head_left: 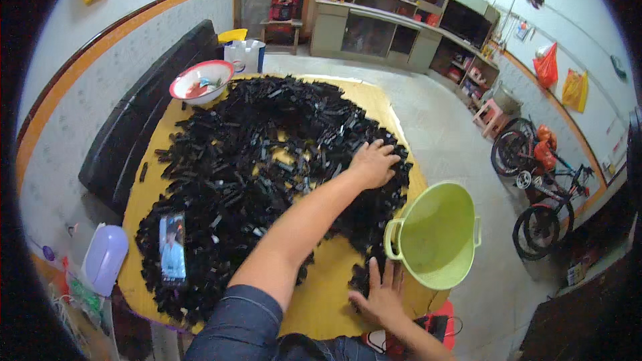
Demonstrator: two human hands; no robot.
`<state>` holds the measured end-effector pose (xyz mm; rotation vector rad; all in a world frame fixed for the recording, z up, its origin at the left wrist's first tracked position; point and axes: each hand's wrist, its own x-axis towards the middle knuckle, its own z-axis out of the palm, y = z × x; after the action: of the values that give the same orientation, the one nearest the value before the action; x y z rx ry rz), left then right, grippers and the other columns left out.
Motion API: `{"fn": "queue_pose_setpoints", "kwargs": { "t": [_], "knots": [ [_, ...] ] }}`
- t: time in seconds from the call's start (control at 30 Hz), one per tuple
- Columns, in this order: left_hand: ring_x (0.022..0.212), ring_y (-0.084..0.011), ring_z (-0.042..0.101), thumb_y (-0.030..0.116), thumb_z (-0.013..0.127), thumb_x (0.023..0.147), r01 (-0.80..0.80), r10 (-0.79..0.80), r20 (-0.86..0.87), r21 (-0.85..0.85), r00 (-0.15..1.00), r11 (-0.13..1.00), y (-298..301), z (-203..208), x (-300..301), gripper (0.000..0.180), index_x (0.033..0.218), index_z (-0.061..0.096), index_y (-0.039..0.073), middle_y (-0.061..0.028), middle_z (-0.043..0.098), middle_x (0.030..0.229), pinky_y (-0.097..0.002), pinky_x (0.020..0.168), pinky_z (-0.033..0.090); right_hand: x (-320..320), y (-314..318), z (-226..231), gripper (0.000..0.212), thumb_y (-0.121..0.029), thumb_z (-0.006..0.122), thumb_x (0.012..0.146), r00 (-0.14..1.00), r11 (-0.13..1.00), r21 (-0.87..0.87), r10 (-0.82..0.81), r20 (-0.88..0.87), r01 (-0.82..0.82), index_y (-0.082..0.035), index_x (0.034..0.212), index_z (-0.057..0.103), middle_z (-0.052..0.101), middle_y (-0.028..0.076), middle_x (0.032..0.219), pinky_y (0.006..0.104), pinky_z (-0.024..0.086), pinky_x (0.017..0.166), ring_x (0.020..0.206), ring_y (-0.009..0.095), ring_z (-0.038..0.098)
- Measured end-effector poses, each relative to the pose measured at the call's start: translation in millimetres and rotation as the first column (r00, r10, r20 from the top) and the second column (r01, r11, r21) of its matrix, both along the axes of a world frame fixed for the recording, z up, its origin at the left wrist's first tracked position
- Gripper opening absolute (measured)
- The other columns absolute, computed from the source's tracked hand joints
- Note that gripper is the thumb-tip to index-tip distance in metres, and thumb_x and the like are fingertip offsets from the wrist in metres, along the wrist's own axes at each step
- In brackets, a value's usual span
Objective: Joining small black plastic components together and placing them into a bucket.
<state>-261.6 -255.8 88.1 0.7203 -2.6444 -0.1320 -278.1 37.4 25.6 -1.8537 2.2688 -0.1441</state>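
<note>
A wide heap of small black plastic-looking pieces [227, 154] covers most of a yellow tabletop [328, 294]; their exact kind is too small to tell. My left arm reaches across the heap, and my left hand [374, 166] lies on its right side with the fingers spread. Near the table's front right, my right hand [382, 296] rests with fingers stretched out beside a small clump of the black pieces [361, 277]. Just beyond it, a light green plastic tub [438, 237] with two side handles stands tilted at the right edge. No black pieces show inside the tub.
A phone [172, 247] with a lit screen lies on the heap at left. A red-rimmed bowl [200, 83] stands at the table's far left corner. A black sofa [154, 113] runs along the left wall; a bicycle [535, 180] leans at right. A purple container [105, 259] sits at lower left.
</note>
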Motion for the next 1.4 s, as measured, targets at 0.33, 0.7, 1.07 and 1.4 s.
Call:
{"fn": "queue_pose_setpoints", "kwargs": {
  "t": [0.33,0.7,1.07,1.4],
  "knots": [
    [0.121,-0.0327,0.036,0.053,0.057,0.076,-0.053,-0.048,0.355,0.271,0.934,0.961,-9.2,2.4,4.8,0.051,0.120,0.056,0.026,-0.0036,0.042,0.133,-0.0553,0.095,0.032,13.4,-46.5,1.3,0.084,-0.056,0.060,0.074,0.979,0.964,-0.176,0.202,-0.006,-0.200,-0.008,0.137,0.031,0.017,0.032,0.138,0.0542,0.018,0.104,0.127,0.050,0.017],
    [0.117,-0.0336,0.042,0.051,0.049,0.081,-0.095,0.011,0.442,0.167,0.897,0.981,46.4,-3.8,83.0,0.046,0.115,0.060,0.022,-0.0083,0.048,0.126,-0.0497,0.098,0.029,10.0,-44.5,-4.5,0.067,-0.042,0.066,0.074,0.928,0.888,-0.291,0.372,-0.003,-0.356,-0.013,0.130,0.043,0.030,0.031,0.131,0.0550,0.026,0.100,0.121,0.050,0.027],
    [0.113,-0.0365,0.044,0.048,0.048,0.082,-0.475,0.467,0.128,0.041,0.875,0.879,5.5,6.4,234.6,0.047,0.114,0.057,0.015,-0.0132,0.048,0.123,-0.0538,0.093,0.034,48.2,-85.3,44.5,0.042,-0.014,0.069,0.071,0.863,0.733,-0.564,0.500,0.069,-0.380,-0.006,0.110,0.056,0.042,0.020,0.126,0.0475,0.033,0.096,0.117,0.042,0.038],
    [0.120,-0.0378,0.039,0.058,0.037,0.086,-0.692,0.619,0.310,0.320,0.721,0.647,23.8,-6.0,241.6,0.058,0.126,0.050,0.018,-0.0127,0.046,0.129,-0.0534,0.097,0.031,104.8,-127.9,30.9,0.048,-0.045,0.058,0.079,0.768,0.664,-0.404,0.613,-0.186,-0.629,-0.019,0.120,0.055,0.044,0.017,0.128,0.0544,0.029,0.098,0.118,0.040,0.039]
  ]
}}
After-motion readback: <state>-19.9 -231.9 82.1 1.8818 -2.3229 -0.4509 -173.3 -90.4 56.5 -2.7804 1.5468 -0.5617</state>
